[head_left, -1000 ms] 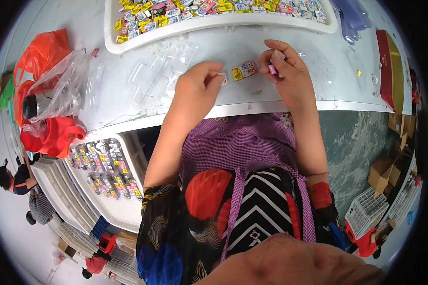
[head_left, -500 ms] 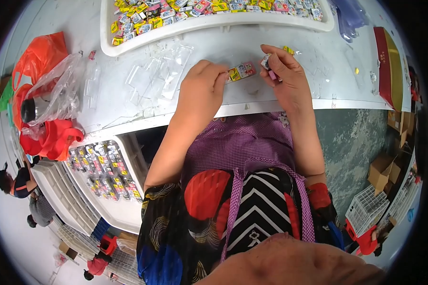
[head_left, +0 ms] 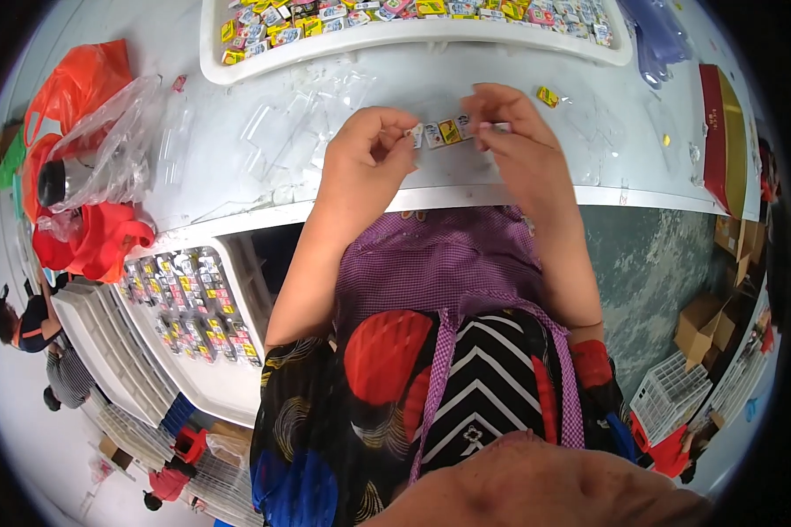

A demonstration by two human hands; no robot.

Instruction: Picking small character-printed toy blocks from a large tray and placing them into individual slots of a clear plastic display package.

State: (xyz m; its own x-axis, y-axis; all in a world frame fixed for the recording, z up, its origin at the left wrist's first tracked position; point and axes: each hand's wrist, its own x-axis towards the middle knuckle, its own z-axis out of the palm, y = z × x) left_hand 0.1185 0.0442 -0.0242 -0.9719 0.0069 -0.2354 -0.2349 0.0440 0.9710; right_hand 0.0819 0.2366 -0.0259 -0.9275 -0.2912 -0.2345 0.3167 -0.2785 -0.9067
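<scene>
Between the 2 hands, on the white table, lies a short row of small boxes, at least 3 showing, white and yellow. At the row's 9 o'clock end, the left hand is narrowed, thumb and fingertips pinching 1 small white box. At 3 o'clock, the right hand has its fingers bent over the row's other end and holds a pink and white piece, mostly covered; its exact form cannot be told.

Outward at 2 o'clock, 1 yellow box lies loose, apart from the row. At 12 o'clock, a white tray contains many mixed small boxes. At 9 o'clock, clear plastic pieces lie on the table; farther that way are an orange-red bag and a dark-capped bottle. At 3 o'clock, near the table's edge, stands a red and gold box. At 8 o'clock, below table level, a second white tray bears filled packs. At 6 o'clock: a purple checked apron.
</scene>
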